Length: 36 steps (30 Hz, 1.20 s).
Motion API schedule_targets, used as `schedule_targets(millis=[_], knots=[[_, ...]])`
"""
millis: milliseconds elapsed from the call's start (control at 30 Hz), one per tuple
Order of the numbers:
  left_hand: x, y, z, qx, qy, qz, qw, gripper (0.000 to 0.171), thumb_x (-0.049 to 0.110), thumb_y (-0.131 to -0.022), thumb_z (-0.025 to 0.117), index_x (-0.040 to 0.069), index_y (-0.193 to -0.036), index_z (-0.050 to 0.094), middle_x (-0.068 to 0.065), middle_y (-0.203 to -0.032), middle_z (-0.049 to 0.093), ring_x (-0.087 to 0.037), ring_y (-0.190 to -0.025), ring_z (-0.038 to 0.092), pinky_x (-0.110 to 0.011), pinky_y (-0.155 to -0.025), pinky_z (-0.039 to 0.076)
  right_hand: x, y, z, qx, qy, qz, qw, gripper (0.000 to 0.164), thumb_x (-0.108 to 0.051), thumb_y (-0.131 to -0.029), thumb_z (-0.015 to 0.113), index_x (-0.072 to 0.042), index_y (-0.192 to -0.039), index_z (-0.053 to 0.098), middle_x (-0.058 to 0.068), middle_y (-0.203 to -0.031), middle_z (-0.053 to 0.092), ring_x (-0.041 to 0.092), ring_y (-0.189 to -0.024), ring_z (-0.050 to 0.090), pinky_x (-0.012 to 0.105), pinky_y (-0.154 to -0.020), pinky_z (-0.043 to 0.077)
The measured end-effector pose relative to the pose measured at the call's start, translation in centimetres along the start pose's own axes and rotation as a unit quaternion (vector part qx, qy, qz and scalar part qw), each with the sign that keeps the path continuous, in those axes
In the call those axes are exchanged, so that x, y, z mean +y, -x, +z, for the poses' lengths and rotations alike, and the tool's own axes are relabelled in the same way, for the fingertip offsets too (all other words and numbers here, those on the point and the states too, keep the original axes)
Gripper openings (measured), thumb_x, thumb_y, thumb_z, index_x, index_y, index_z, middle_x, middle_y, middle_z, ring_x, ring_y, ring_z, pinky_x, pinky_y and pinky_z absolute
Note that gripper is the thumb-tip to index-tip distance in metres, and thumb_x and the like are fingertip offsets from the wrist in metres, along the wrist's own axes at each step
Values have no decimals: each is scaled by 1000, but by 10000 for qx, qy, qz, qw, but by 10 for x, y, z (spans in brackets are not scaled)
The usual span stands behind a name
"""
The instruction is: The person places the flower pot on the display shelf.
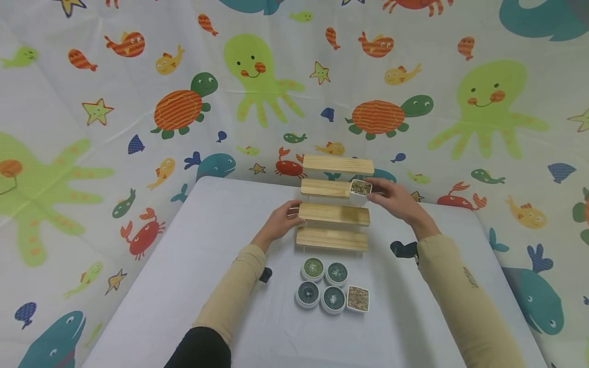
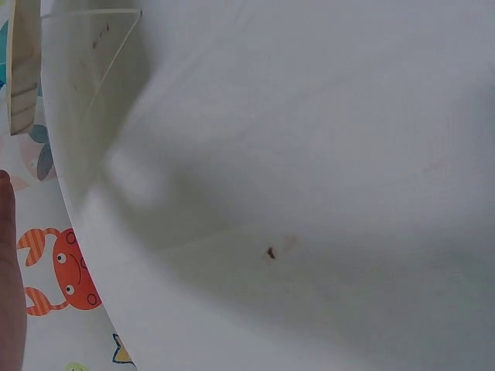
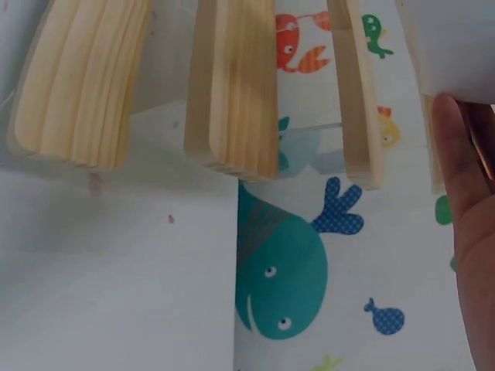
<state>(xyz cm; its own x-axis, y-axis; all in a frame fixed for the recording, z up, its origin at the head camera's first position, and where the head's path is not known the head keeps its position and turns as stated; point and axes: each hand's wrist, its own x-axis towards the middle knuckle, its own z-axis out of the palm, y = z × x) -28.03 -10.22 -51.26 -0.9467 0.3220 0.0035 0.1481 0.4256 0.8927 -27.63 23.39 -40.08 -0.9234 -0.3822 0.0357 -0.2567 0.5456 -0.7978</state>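
Observation:
My right hand (image 1: 393,199) pinches a small white square pot (image 1: 361,197) filled with tan granules, by its right side. The pot is at the right end of the second plank from the top of a wooden stepped shelf (image 1: 333,214). In the right wrist view, fingers (image 3: 456,154) touch the white pot (image 3: 456,54) near the plank ends (image 3: 247,93). My left hand (image 1: 278,224) grips the left end of the third plank, thumb in front and fingers behind. Only one digit (image 2: 8,270) and a plank end (image 2: 23,69) show in the left wrist view.
Several round white pots (image 1: 333,300) with green or dark grey tops stand in front of the shelf, beside another square pot of granules (image 1: 358,299). Under everything is a white table (image 1: 193,245). Behind it hangs a sea-animal curtain (image 1: 294,76).

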Motion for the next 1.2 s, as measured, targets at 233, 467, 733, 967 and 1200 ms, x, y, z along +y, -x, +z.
schedule_targets(millis=[233, 467, 733, 967, 1200], knots=[[0, 5, -2, -1, -32, -11, 10000, 61, 19, -91, 72, 5, -143, 43, -12, -143, 49, -26, -128, 52, -30, -107, 46, -12, -10, 9, 234, 66, 95, 9997, 56, -27, -98, 59, -4, -146, 43, 20, -132, 51, 36, -120, 50, 54, -107, 42], [-2, 9, -6, -50, 45, 59, 10000, 62, 17, -90, 72, 4, -143, 44, -14, -143, 49, -27, -128, 52, -30, -107, 46, -21, -20, 15, 386, 72, 51, 9992, 56, -29, -98, 60, -5, -146, 44, 20, -135, 52, 37, -124, 51, 54, -108, 42], [-4, 12, -9, -87, -10, 108, 9999, 62, 19, -90, 73, 5, -144, 44, -14, -144, 48, -28, -127, 53, -31, -106, 47, -40, -29, 21, 478, -73, 263, 9985, 59, -31, -97, 60, -7, -148, 42, 21, -138, 49, 37, -127, 48, 54, -108, 41], [-3, 13, -10, -77, -20, 36, 10000, 62, 19, -90, 73, 6, -143, 44, -13, -143, 49, -27, -127, 53, -31, -106, 48, -45, -41, 24, 509, -175, 242, 9983, 58, -32, -98, 59, -10, -148, 42, 19, -143, 45, 36, -129, 47, 54, -105, 44], [-3, 12, -10, -101, 31, 27, 9999, 62, 19, -90, 73, 5, -143, 44, -14, -142, 50, -27, -127, 53, -32, -106, 48, -49, -54, 28, 542, -229, 266, 9979, 57, -34, -98, 59, -11, -148, 42, 15, -142, 47, 32, -128, 48, 50, -100, 49]])
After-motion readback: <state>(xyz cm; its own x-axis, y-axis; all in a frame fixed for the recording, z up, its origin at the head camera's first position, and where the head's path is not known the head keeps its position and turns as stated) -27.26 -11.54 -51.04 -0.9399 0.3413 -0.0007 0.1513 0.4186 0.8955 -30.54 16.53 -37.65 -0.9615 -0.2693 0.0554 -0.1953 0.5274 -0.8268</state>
